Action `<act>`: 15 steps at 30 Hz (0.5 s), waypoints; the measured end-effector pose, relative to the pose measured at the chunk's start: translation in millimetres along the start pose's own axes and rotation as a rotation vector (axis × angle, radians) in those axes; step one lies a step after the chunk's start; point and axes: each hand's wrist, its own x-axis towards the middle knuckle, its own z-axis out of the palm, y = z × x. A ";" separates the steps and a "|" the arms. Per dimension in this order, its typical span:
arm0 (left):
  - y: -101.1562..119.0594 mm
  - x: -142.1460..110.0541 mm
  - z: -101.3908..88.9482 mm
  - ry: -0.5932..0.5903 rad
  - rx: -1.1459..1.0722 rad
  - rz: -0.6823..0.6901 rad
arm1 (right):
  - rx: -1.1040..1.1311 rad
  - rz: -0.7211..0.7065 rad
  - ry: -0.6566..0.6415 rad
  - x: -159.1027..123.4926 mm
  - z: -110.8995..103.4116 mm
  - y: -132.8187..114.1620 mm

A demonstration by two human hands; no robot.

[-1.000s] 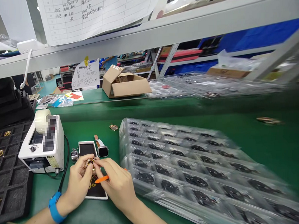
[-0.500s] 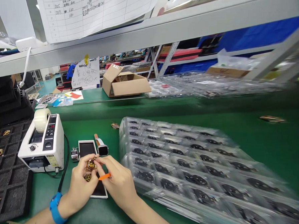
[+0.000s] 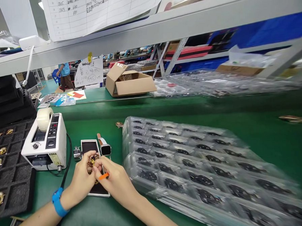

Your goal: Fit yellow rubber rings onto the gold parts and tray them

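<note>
My left hand [image 3: 81,179], with a blue band on its wrist, has its fingers closed around a round gold-coloured part [image 3: 92,160], open-worked like a watch movement. The fingertips of my right hand [image 3: 115,177] are pinched together at the near right edge of that part. A thin orange strip [image 3: 103,176] sticks out between its thumb and forefinger; the rest of it is hidden. Beneath both hands lies a white-rimmed tray [image 3: 86,142] with a dark inside, and another bit of gold shows in it, partly covered. A smartwatch [image 3: 106,149] and a metal tally counter [image 3: 77,153] lie beside the tray.
A white tape dispenser [image 3: 46,142] stands left, its black cable beside my left arm. Further left is a black foam tray [image 3: 13,174] with gold parts. Stacked clear blister trays [image 3: 168,159] with black pieces fill the right. Behind is a cardboard box [image 3: 134,87].
The view has shifted slightly, and a person now shows in the far background. The gold part has tilted slightly in my left fingers; my right fingertips remain against it.
</note>
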 end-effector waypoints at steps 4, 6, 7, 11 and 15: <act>-4.6 4.1 -3.6 0.039 0.055 -0.014 | 0.228 0.130 -0.079 1.1 -3.3 -10.5; -4.0 8.1 -6.4 0.052 0.005 -0.017 | 0.385 0.244 -0.081 3.3 -7.5 -13.5; -2.5 10.5 -8.4 0.067 -0.044 -0.013 | 0.449 0.305 -0.071 4.5 -9.4 -13.3; 10.4 18.6 -20.2 0.236 -0.228 0.060 | 0.461 0.475 -0.141 6.2 -10.1 -1.7; 21.2 20.0 -29.5 0.337 -0.278 0.102 | 0.140 0.478 -0.313 -0.1 -1.4 8.3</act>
